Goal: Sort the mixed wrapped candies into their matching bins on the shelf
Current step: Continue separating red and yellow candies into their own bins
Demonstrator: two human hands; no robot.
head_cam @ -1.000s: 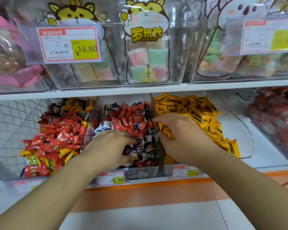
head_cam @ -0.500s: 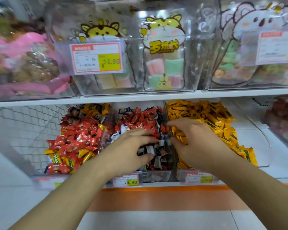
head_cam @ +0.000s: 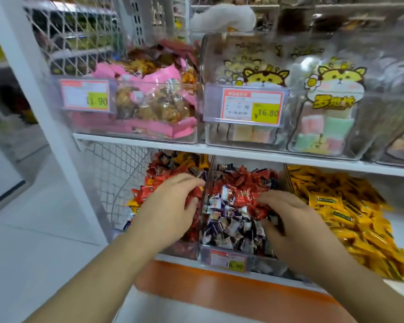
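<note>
A person's two hands work the lower shelf [head_cam: 254, 157] of a candy display. The left hand [head_cam: 170, 206] reaches over the left bin [head_cam: 180, 249], its fingers curled onto red-wrapped candies [head_cam: 194, 193] right at the clear divider [head_cam: 204, 201]; it appears to pinch one or more of them, though the blur hides how many. The right hand [head_cam: 294, 220] sits in the middle bin [head_cam: 264, 264], fingers bent down into the mixed heap, its grip closed on red wrappers [head_cam: 258, 209] at the fingertips.

Just ahead of the right hand's grip, the middle bin holds red candies piled toward the back and dark blue-and-white candies [head_cam: 229, 227] toward the front, directly between the two hands. Outward of the right hand lies a broad spread of yellow-wrapped candies [head_cam: 341, 206] in the right bin. Outward of the left hand, the left bin's red candies mingle with yellow and dark pieces, backed by a white wire mesh panel [head_cam: 117, 173].

A price tag [head_cam: 228, 262] is clipped to the middle bin's front wall, below and between the hands. On the upper shelf, above both grips, stand clear bins: pink-wrapped snacks [head_cam: 154, 96] over the left hand, and pastel marshmallow packs [head_cam: 324, 122] printed with a yellow cartoon animal over the right, with a tag reading 16.80 [head_cam: 250, 106] between them.
</note>
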